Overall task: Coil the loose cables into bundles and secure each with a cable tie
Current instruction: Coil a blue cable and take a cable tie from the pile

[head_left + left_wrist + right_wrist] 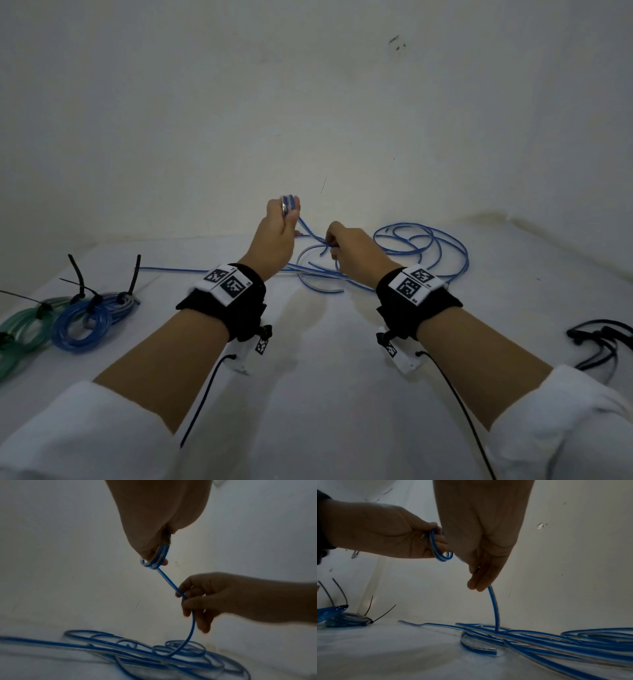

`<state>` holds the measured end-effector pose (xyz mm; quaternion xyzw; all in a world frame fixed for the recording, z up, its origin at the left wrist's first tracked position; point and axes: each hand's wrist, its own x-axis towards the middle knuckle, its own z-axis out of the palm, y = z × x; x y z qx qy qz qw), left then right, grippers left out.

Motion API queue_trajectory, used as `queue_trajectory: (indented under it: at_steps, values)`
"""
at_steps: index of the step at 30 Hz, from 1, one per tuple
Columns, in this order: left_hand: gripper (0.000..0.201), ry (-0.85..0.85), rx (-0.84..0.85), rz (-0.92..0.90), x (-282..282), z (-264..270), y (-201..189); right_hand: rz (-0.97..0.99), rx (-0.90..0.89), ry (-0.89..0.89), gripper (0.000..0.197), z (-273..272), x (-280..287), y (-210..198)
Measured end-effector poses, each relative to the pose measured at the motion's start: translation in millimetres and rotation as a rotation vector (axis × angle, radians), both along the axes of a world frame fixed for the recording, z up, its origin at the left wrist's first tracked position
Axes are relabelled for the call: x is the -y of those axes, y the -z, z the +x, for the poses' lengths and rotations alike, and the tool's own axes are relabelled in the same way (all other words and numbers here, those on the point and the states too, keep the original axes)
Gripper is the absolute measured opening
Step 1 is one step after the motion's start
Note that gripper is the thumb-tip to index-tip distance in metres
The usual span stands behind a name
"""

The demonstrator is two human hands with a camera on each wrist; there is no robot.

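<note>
Cable work on a white-covered table (315, 394), both hands raised above it near the centre of the head view. Left hand (274, 240) sits just left of centre, lifted higher than the other, fingers curled round a small coil (289, 205) of blue-and-clear flat cable; the left wrist view shows a few turns looped over the fingertips, the rest of the coil hidden in the palm. From the coil a single strand runs down and to the right into the right hand (352, 255), which pinches it between thumb and fingertips (the right wrist view shows the fingers pressed together on the strand, which leaves below them and drops to the table). Loose cable (421, 246) lies in wide, overlapping loops on the table from the centre toward the right of the frame, behind and beside the right hand, with one straight run reaching left toward the bundles. At the left edge of the frame: a blue bundle (80, 323) already coiled, black cable ties (133, 274) standing up from it, and partly beneath and left of it a green bundle (20, 329), also tied. At the right edge, mid-height, a small heap of spare black ties (603, 339) lies on the cloth, well apart from the hands. White sleeves (85, 435) fill the lower corners.
</note>
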<state>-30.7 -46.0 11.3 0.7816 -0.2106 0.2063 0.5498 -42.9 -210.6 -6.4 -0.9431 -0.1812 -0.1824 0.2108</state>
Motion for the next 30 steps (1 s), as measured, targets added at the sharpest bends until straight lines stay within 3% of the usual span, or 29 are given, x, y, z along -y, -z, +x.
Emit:
queue_trajectory:
  at_steps: [4, 8, 12, 16, 19, 21, 25, 30]
  values:
    - [0.014, 0.055, 0.055, 0.241, -2.6, -5.0, 8.5, -0.08, 0.085, -0.04, 0.016, 1.3, -1.0, -3.9]
    - [0.012, -0.031, 0.129, 0.476, -8.0, -3.1, 10.3, -0.076, 0.147, -0.114, 0.014, -1.3, -2.7, -12.4]
    - [0.016, 0.06, 0.032, 0.536, -8.5, -8.2, 13.5, -0.056, 0.172, -0.159, 0.014, -3.7, -0.7, -19.9]
    - [0.013, 0.019, 0.043, 0.609, -10.3, -6.2, 17.1, -0.229, 0.279, -0.1, 0.008, -1.5, 3.8, -20.4]
    - [0.016, 0.073, 0.026, 0.626, -10.4, -6.4, 16.3, -0.308, 0.409, -0.054, 0.019, -1.2, 4.9, -14.9]
    - [0.013, 0.154, -0.028, 0.581, -8.7, -8.8, 15.7, -0.277, 0.443, -0.066, 0.015, -1.7, 5.1, -14.9]
    - [0.008, 0.244, -0.065, 0.421, -5.7, -11.2, 12.3, -0.169, 0.277, -0.164, 0.009, -3.3, 3.7, -17.8]
    - [0.018, 0.17, -0.051, 0.361, -8.4, -7.4, 10.2, -0.052, 0.181, -0.161, 0.014, -1.0, 11.5, -20.3]
